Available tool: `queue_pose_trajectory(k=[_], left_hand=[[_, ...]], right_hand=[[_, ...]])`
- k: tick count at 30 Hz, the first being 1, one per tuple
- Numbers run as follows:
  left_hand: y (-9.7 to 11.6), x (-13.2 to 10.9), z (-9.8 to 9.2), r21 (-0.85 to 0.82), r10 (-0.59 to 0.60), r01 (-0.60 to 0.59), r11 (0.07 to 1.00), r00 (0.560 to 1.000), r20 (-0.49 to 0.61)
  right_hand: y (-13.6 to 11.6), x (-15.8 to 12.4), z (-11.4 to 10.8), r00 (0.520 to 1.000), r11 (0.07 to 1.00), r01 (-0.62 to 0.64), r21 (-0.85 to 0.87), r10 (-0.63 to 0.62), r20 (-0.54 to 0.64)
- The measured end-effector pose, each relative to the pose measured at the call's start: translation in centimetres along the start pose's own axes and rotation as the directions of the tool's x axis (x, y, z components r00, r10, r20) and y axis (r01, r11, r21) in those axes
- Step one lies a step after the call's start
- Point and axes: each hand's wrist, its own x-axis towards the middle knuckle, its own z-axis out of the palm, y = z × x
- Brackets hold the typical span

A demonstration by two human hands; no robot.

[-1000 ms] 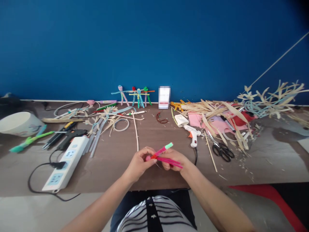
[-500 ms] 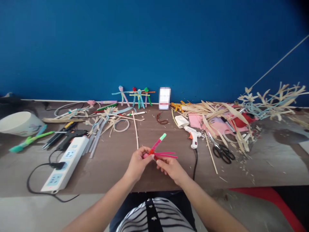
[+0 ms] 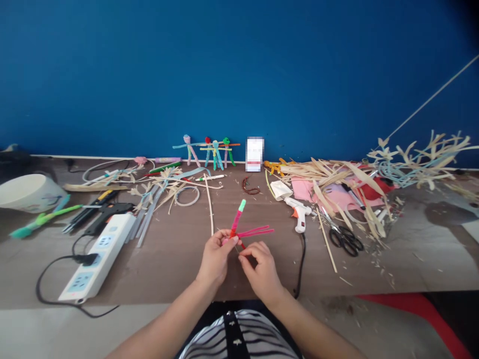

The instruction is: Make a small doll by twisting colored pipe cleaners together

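Observation:
My left hand (image 3: 216,255) is closed on the base of a pink pipe-cleaner piece (image 3: 249,232), whose green-tipped stem points up and away and whose two pink strands stick out to the right. Fingers of my right hand (image 3: 261,269) pinch a red end of the same piece just below my left thumb. Both hands hover over the front middle of the brown table (image 3: 175,249). Finished pipe-cleaner figures (image 3: 209,148) stand at the back against the blue wall.
A white power strip (image 3: 98,257) with a black cord lies at front left, beside a black glue gun (image 3: 107,213) and a white bowl (image 3: 30,192). A white glue gun (image 3: 297,212), black scissors (image 3: 346,238) and piles of dried straw strips (image 3: 348,182) cover the right.
The green-tipped stem has swung from pointing right to pointing more upright. My right hand has slid from under the pink strands back toward me, to the piece's base.

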Motion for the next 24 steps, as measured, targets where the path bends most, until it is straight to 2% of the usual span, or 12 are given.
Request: queue_pose_trajectory(k=[3,6,9,10,13,15,20,24], left_hand=[[-0.1,0.2,0.0,-0.13,-0.084,0.086,0.988,0.996,0.021],[-0.2,0.4,-0.5,-0.135,-0.112,0.118,0.984,0.992,0.057],[-0.3,0.4,-0.9,-0.075,-0.08,0.085,0.994,0.994,0.072],[-0.3,0.4,-0.9,-0.047,-0.064,0.068,0.997,0.995,0.076],[-0.4,0.3,-0.9,0.048,-0.017,0.013,0.999,0.996,0.091],[-0.5,0.3,-0.9,0.121,0.025,-0.036,0.992,0.996,0.089],[-0.5,0.3,-1.2,0.406,0.144,-0.157,0.9,0.988,0.062],[-0.1,0.4,-1.4,0.526,0.153,-0.188,0.829,0.982,0.108]], right_hand=[[0.0,0.0,-0.1,0.998,0.997,0.063,-0.033,-0.062,0.025],[0.2,0.3,-0.7,0.997,0.997,0.08,-0.009,-0.08,0.014],[0.6,0.9,-1.4,0.998,0.998,0.001,0.065,0.003,-0.058],[0.8,1.1,-1.4,0.998,0.995,-0.039,0.093,0.044,-0.051],[1.0,1.5,-1.3,0.985,0.978,-0.146,0.147,0.13,0.111],[0.8,1.5,-1.2,0.972,0.985,-0.15,0.081,0.132,0.194],[-0.8,1.6,-1.8,0.969,0.964,0.015,-0.266,0.052,0.243],[-1.7,2.3,-2.9,0.96,0.923,0.09,-0.374,0.02,0.281]])
